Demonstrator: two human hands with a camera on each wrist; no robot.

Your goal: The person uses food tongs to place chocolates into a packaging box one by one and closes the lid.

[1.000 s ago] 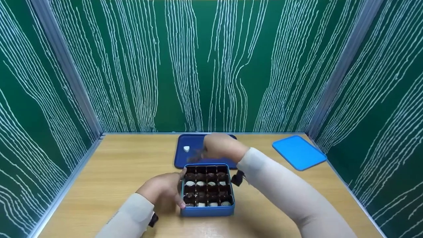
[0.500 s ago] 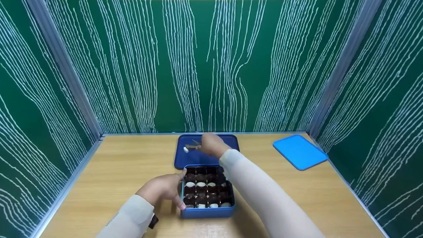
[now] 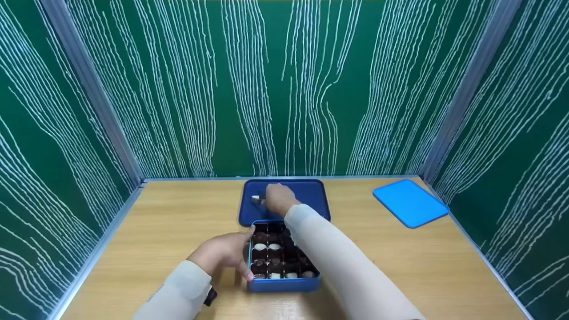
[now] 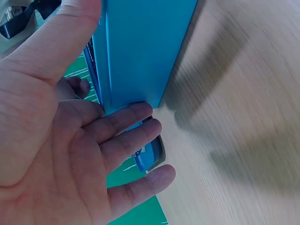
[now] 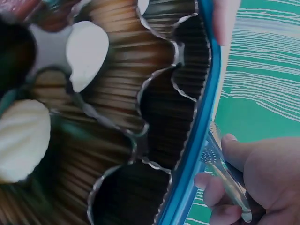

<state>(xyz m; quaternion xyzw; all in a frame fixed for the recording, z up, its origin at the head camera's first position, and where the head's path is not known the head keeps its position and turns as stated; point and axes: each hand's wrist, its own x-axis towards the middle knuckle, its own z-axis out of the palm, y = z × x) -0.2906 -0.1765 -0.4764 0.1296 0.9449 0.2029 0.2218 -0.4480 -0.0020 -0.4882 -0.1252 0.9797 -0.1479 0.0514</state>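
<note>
A blue box of chocolates stands on the table, its dark insert divided into compartments with dark and white pieces. My left hand grips its left side, the thumb at the front corner and a finger at the far corner; the other fingers lie spread in the left wrist view. Behind the box, my right hand holds small metal tongs over the dark blue tray. At their tips is a white chocolate; whether they pinch it firmly is too small to tell.
A bright blue lid lies on the table at the back right. Green walls with white lines enclose the back and sides. My right forearm passes over the box's right side, hiding some compartments.
My right hand has swung left over the tray, bringing the tongs to the white chocolate. My right forearm now covers part of the box. The left hand keeps its hold.
</note>
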